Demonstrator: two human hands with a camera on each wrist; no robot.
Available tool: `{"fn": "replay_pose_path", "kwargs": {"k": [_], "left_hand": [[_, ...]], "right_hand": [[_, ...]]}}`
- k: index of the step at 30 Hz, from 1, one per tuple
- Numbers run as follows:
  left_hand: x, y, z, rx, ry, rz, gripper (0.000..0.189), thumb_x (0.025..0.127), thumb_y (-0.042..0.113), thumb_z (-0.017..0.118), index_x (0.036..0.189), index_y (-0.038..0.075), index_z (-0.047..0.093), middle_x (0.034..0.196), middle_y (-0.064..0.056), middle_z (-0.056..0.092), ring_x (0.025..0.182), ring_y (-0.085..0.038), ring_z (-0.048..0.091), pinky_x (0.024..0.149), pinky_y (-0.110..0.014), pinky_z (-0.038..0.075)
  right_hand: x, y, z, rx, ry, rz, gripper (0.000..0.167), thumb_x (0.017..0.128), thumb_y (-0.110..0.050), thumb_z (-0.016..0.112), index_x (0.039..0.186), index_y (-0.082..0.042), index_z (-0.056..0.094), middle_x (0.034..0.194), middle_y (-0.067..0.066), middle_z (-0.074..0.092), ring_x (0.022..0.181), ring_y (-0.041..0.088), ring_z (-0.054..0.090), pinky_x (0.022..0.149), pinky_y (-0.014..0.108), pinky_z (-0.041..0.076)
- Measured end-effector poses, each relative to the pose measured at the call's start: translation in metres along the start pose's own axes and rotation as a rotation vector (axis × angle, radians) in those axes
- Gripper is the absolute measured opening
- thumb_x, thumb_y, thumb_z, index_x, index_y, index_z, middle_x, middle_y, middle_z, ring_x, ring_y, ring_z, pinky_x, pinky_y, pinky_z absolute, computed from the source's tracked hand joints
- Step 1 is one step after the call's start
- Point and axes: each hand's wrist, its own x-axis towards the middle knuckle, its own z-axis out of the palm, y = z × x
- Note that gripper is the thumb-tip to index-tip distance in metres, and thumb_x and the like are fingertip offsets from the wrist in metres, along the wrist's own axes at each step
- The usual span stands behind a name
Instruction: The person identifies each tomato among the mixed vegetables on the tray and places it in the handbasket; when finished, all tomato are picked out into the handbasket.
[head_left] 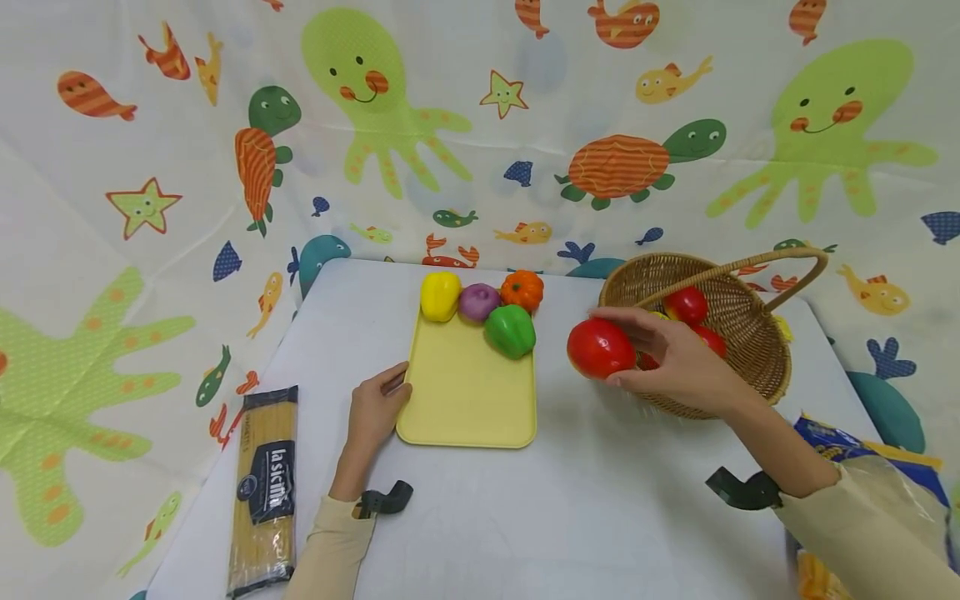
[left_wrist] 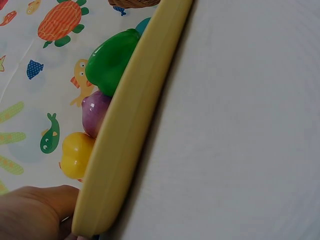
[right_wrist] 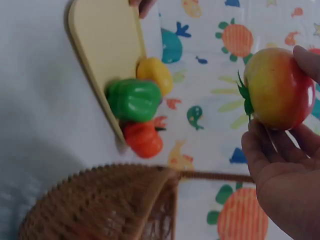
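Note:
My right hand (head_left: 675,358) holds a shiny red toy tomato (head_left: 600,348) between thumb and fingers, in front of the wicker basket. The right wrist view shows yellow on this tomato (right_wrist: 277,90) and a green leafy top. At the left edge of a pale yellow tray (head_left: 468,400), my left hand (head_left: 377,408) grips the rim with its fingertips. Along the tray's far end lie a yellow bell pepper (head_left: 440,296), a purple onion (head_left: 478,302), a small orange pumpkin (head_left: 522,290) and a green bell pepper (head_left: 511,331).
The wicker basket (head_left: 757,350), its handle raised, stands at the back right with red fruit (head_left: 687,306) inside. A pack of spaghetti (head_left: 264,492) lies on the left of the white table. Blue and yellow packaging (head_left: 832,437) sits by the right sleeve. A printed cloth hangs behind.

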Motion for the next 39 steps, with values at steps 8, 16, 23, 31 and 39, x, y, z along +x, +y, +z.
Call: {"fn": "replay_pose_path", "kwargs": {"k": [8,16,23,31,39], "left_hand": [[0.0,-0.001,0.0,-0.009,0.0,-0.007,0.04,0.093,0.013,0.068,0.133,0.008,0.063,0.127,-0.012,0.064,0.113,-0.02,0.063,0.089,-0.024,0.053],[0.001,-0.001,0.0,-0.012,0.0,-0.006,0.04,0.093,0.013,0.068,0.132,0.009,0.064,0.126,-0.012,0.065,0.112,-0.02,0.064,0.089,-0.026,0.053],[0.001,-0.002,0.0,-0.013,0.004,-0.003,0.039,0.093,0.013,0.068,0.132,0.009,0.065,0.125,-0.012,0.065,0.112,-0.019,0.064,0.089,-0.026,0.054],[0.001,-0.002,0.001,-0.008,0.001,-0.008,0.039,0.093,0.013,0.069,0.132,0.009,0.065,0.124,-0.011,0.066,0.111,-0.018,0.064,0.089,-0.027,0.053],[0.001,-0.003,0.0,-0.003,0.007,-0.003,0.04,0.092,0.014,0.069,0.132,0.01,0.065,0.122,-0.01,0.067,0.11,-0.018,0.065,0.089,-0.028,0.054]], "right_hand": [[-0.025,0.012,-0.038,-0.065,0.089,0.023,0.072,0.08,-0.005,0.082,0.143,-0.018,0.052,0.136,0.002,0.05,0.123,0.028,0.05,0.082,0.025,0.056],[-0.044,0.029,-0.076,-0.048,0.094,0.015,0.07,0.083,0.007,0.074,0.145,-0.009,0.047,0.134,0.004,0.051,0.114,0.007,0.056,0.083,0.021,0.055],[-0.042,0.052,-0.105,-0.144,0.117,0.074,0.07,0.086,-0.003,0.075,0.148,-0.015,0.046,0.135,0.0,0.049,0.113,0.003,0.053,0.082,0.014,0.051],[-0.031,0.079,-0.131,-0.14,0.147,0.115,0.063,0.088,-0.003,0.072,0.145,-0.007,0.044,0.127,-0.004,0.054,0.106,0.002,0.057,0.078,0.016,0.054],[-0.008,0.09,-0.143,-0.209,0.105,0.155,0.066,0.089,-0.017,0.075,0.148,-0.02,0.047,0.124,-0.004,0.058,0.106,0.003,0.057,0.076,0.02,0.055]]}}
